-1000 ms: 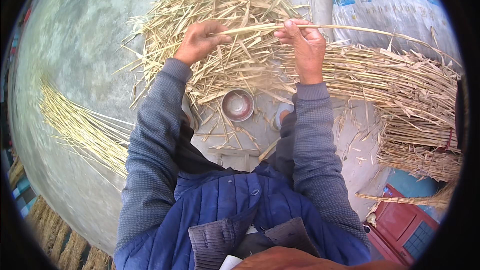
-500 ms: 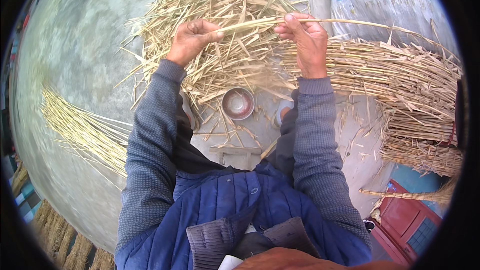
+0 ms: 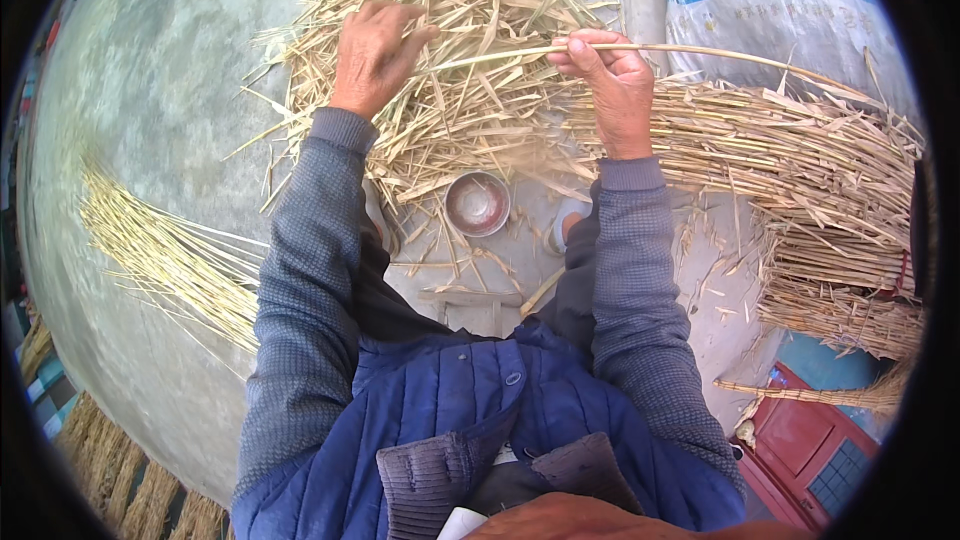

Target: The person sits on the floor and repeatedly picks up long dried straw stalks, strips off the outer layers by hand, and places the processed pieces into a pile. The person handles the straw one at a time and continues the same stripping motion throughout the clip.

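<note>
Above the pile of dry leaf husks [image 3: 470,130], my right hand [image 3: 618,80] pinches a long pale stalk [image 3: 700,48] between thumb and fingers. Its greener end points left, and its thin brownish end bends away to the right. My left hand [image 3: 378,58] is off the stalk, over the pile's left side, with thumb and fingers apart. Nothing is plainly visible in it, though a strip of husk lies close to its fingertips. To the right of my right hand lies a thick heap of unpeeled stalks [image 3: 740,145].
Between my feet stands a small metal bowl [image 3: 477,205]. A bundle of cleaned yellowish stalks [image 3: 180,265] lies on the concrete floor at the left. A white and blue sack [image 3: 780,20] sits at the far right, and a red door-like panel [image 3: 815,445] shows at the lower right.
My left hand has come off the stalk and moved up and slightly left, its fingers loosening. My right hand keeps its pinch in nearly the same place; the stalk's left part looks thinner now.
</note>
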`<action>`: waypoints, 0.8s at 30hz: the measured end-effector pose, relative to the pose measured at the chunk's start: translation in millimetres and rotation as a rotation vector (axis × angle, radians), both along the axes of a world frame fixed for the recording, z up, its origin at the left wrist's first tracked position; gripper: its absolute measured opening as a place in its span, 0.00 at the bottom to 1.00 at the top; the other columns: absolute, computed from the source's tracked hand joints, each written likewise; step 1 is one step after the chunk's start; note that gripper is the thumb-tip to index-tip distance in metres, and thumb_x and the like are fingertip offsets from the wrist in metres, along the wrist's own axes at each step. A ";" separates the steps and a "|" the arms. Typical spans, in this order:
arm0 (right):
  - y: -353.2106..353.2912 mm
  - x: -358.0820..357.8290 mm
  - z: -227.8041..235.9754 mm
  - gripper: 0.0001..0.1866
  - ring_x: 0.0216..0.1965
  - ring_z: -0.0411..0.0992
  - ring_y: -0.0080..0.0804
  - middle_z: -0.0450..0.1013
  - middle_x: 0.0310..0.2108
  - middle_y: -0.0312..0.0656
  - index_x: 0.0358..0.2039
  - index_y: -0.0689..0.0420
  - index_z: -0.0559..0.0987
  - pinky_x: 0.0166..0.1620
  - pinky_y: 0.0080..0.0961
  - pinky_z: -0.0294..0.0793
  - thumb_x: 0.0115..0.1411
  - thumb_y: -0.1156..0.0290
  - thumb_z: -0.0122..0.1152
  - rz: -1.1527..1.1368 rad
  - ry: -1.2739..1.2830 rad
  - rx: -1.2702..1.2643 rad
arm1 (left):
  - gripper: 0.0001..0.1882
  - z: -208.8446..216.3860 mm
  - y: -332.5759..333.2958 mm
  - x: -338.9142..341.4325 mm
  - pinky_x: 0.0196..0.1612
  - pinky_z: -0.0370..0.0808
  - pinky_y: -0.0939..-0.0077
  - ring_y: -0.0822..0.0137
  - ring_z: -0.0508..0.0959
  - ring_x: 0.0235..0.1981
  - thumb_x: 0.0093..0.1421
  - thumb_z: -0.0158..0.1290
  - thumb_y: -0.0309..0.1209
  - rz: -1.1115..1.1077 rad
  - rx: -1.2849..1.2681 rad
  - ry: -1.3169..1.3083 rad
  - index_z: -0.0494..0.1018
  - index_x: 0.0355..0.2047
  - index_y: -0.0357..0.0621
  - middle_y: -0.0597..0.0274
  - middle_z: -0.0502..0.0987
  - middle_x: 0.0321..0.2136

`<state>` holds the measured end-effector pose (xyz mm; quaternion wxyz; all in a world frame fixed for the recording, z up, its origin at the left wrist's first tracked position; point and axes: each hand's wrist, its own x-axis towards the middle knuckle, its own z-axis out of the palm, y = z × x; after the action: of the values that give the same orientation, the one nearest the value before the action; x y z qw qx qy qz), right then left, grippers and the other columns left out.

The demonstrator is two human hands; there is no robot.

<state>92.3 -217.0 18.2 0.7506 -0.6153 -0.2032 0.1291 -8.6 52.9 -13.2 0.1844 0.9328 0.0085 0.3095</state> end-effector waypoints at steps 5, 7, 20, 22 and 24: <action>29.2 -11.9 -14.7 0.11 0.37 0.82 0.31 0.80 0.36 0.47 0.41 0.66 0.77 0.38 0.21 0.83 0.65 0.71 0.64 0.044 0.008 -0.012 | 0.10 6.2 -40.9 6.5 0.42 0.70 0.66 0.61 0.79 0.37 0.56 0.64 0.37 -0.188 0.015 0.066 0.81 0.35 0.46 0.62 0.82 0.30; 27.8 -7.8 -13.8 0.10 0.36 0.82 0.32 0.80 0.36 0.48 0.41 0.66 0.77 0.38 0.21 0.83 0.65 0.71 0.63 0.020 0.019 0.011 | 0.08 -0.9 -27.4 3.1 0.39 0.68 0.66 0.63 0.78 0.32 0.56 0.63 0.36 -0.181 0.017 0.078 0.80 0.29 0.48 0.65 0.80 0.24; 15.3 -5.4 -4.5 0.14 0.40 0.81 0.36 0.80 0.39 0.48 0.45 0.64 0.77 0.43 0.24 0.83 0.64 0.69 0.65 0.054 0.130 0.055 | 0.17 4.8 -22.0 1.5 0.32 0.74 0.64 0.60 0.79 0.27 0.57 0.65 0.40 -0.344 -0.563 0.271 0.82 0.36 0.38 0.54 0.81 0.26; 23.9 -12.4 -5.8 0.16 0.41 0.81 0.36 0.79 0.39 0.48 0.48 0.65 0.76 0.43 0.24 0.83 0.65 0.69 0.65 0.109 0.121 0.050 | 0.17 6.5 -41.9 6.9 0.32 0.75 0.67 0.63 0.79 0.27 0.57 0.65 0.40 -0.304 -0.673 0.268 0.82 0.36 0.38 0.55 0.81 0.26; 24.7 -15.1 -4.0 0.16 0.40 0.81 0.35 0.79 0.38 0.47 0.48 0.65 0.75 0.42 0.24 0.83 0.65 0.69 0.65 0.028 0.153 0.059 | 0.16 6.5 -48.4 8.9 0.32 0.75 0.68 0.63 0.79 0.27 0.57 0.65 0.40 -0.256 -0.732 0.279 0.82 0.36 0.37 0.56 0.81 0.26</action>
<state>77.2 -192.3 14.2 0.7799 -0.5782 -0.1579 0.1802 0.3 4.5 -6.8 0.5380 0.8322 0.0268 0.1312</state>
